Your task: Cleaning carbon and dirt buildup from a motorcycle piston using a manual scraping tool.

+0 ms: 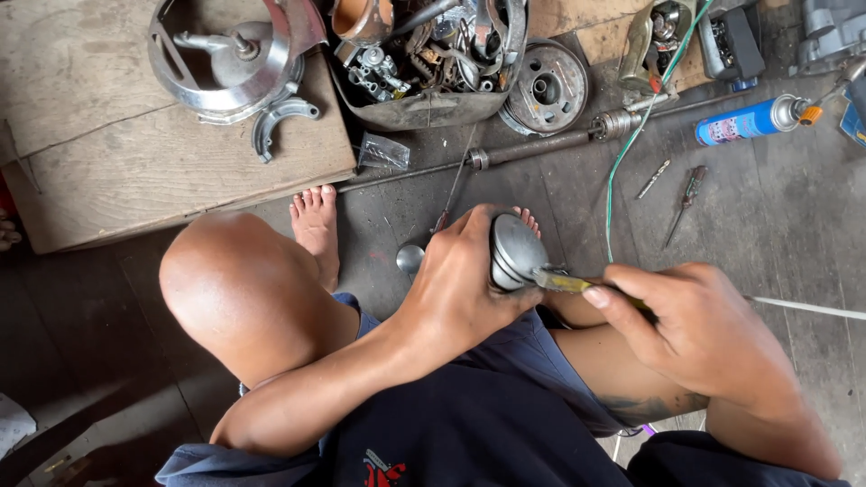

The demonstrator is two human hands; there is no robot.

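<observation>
My left hand (456, 280) is wrapped around a grey metal piston (514, 248), holding it above my lap with its round crown turned to the right. My right hand (695, 329) grips a small tool with a yellow handle (566, 283), and its tip touches the piston's side near the rim. I sit on the floor with my bare knee (239, 289) raised at the left and my foot (316, 225) flat on the dark floor.
A wooden board (135, 153) at the upper left carries a shiny metal housing (225, 54). A metal tray of small parts (424, 63), a brake drum (546, 90), a long axle rod (541, 144), a blue spray can (749, 119), a green wire (622, 162) and screwdrivers (684, 203) lie ahead.
</observation>
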